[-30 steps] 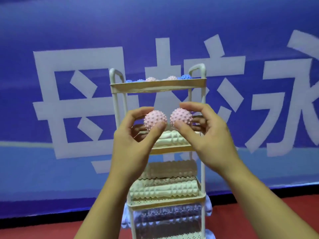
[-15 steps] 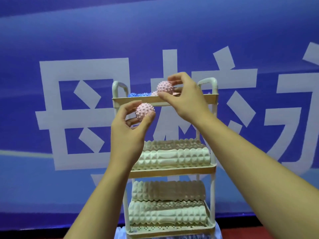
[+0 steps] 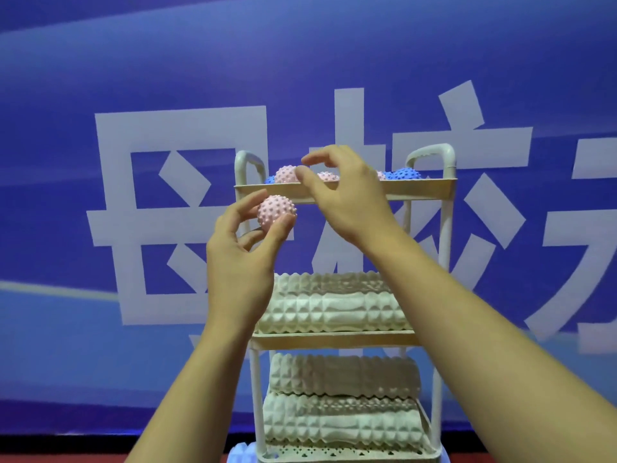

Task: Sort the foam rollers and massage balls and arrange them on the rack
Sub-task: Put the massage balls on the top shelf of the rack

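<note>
Massage balls are what I am dealing with at this moment — one pink massage ball [image 3: 277,213] is sitting pinched between the thumb and fingertips of my left hand [image 3: 238,262], just below the near rim of the top tray [image 3: 417,190] of the rack [image 3: 445,248]. My right hand [image 3: 347,195] is hovering over that tray with fingers loosely spread and holding nothing, its thumb just beside a second pink ball [image 3: 286,174] lying at the tray's left. More pink and blue balls [image 3: 405,173] are showing above the rim further right.

Judging by its size and spiky skin, the ball is probably light and slightly yielding, and the nubs should be giving my fingers good purchase — a three-finger pinch round its middle seems enough. Being round, it may roll once released, so I am guessing it wants setting against a neighbour.

Foam rollers [image 3: 334,309] are lying lengthwise on the middle shelf and the one below. They look bulky but light, best taken round the barrel.
</note>
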